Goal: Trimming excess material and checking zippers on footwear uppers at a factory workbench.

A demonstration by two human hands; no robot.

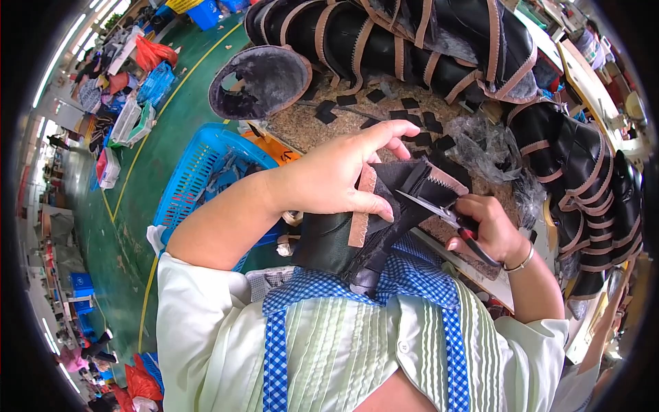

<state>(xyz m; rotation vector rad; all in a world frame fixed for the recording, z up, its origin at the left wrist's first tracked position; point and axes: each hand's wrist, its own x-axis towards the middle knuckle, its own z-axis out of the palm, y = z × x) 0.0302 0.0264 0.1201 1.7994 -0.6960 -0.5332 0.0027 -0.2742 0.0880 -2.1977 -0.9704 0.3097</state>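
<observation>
A person in a blue-and-white checked apron (425, 275) worked with bare hands on a black leather piece (381, 230) at the near edge of a speckled brown worktop (295, 130). With that piece as the centre of the dial, the left hand (336, 172) lay at ten o'clock, its grip pinching the leather: the thumb pressed across a tan strip (358, 230) edged with zigzag stitching, the index finger reached out toward one o'clock, and the other fingers were partly hidden behind the material.

At three o'clock, the right hand (491, 230) had its grip closed around the black-and-red handles of a pair of scissors (449, 218), whose tip pointed toward ten o'clock and lay over the piece (whether the blades met the leather could not be told). A bracelet (525, 257) circled the right wrist.

Small black scraps (412, 118) were scattered over the worktop between twelve and one o'clock, and crumpled clear plastic (487, 147) lay at two. Beyond the scraps stretched a bundle of black leather pieces (343, 34) trimmed with tan strips, and a similar stack (583, 199) stood at three, past the right hand. A blue slatted basket (180, 182) stood at nine o'clock on the green floor (130, 254), and a red bag (154, 53) sat farther off at ten.
</observation>
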